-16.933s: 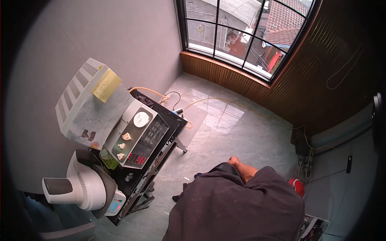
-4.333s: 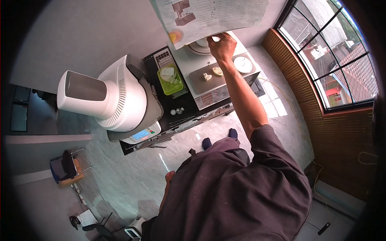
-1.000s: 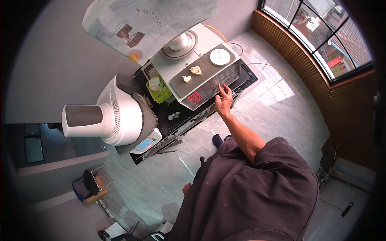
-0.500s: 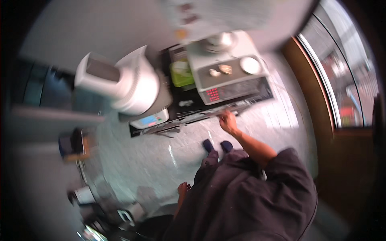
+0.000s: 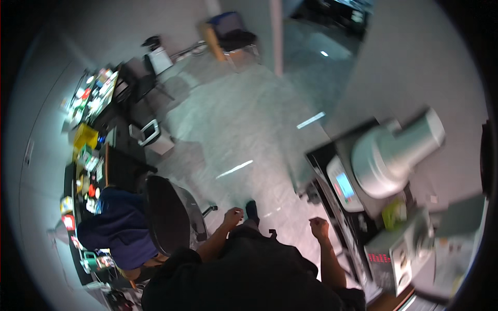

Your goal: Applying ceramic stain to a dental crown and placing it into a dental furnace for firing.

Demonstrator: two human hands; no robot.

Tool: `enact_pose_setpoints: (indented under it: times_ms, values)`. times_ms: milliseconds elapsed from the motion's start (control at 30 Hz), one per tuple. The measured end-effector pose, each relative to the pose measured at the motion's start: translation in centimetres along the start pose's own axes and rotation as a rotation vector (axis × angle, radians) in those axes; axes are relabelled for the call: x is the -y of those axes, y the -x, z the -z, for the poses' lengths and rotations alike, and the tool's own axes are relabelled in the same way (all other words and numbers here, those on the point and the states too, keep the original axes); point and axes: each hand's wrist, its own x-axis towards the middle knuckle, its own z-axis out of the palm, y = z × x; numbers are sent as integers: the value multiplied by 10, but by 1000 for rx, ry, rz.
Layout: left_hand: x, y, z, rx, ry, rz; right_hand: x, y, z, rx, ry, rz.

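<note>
My left hand (image 5: 233,216) hangs over the floor at the front, near a black office chair (image 5: 168,215). Its fingers are loosely apart, and nothing shows in them. My right hand (image 5: 319,228) is beside the near edge of a black table (image 5: 332,207). Its fingers are curled closed, and whether they hold anything is too small to see. On that table stand a white machine with a rounded body (image 5: 381,163) and a lit display, a yellow-green container (image 5: 395,213) and a scale with red digits (image 5: 383,257).
Cluttered desks (image 5: 106,155) line the left wall, with a dark blue jacket (image 5: 119,220) by the office chair. A white bin (image 5: 157,140) stands on the grey floor (image 5: 233,119). Farther off are a chair (image 5: 233,39) and a wall post (image 5: 276,39).
My view has swung left, so the table with the machine and scale now lies at my right and the desks have come into view. My right hand has left the table's front edge.
</note>
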Motion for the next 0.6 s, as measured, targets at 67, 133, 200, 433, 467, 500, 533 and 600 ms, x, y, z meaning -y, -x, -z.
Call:
enact_pose_setpoints:
  times_ms: [67,133,200,433,467,500,533,600]
  values:
    - [-22,-33,25,35,-62,-3,39,-44,-24,40,-34,-46]
    - [-45,-66,57,168,-39,-37,78,-87,-50,79,-247,-8]
    - [-74,-107,91,71,-46,-55,115,-128,-73,130,-337,-43]
    - [-150,-228,196,-23,87,-87,244,-257,-113,226,-423,-46]
    - [-148,-246,208,-59,121,-50,264,-277,-114,257,-471,-76]
    - [-141,-265,220,-49,183,-68,286,-300,-121,258,-496,-131]
    - [-129,-285,229,-93,205,-22,307,-322,-124,239,-448,-105]
    - [-90,-317,249,-204,129,61,351,-370,-137,317,-441,-80]
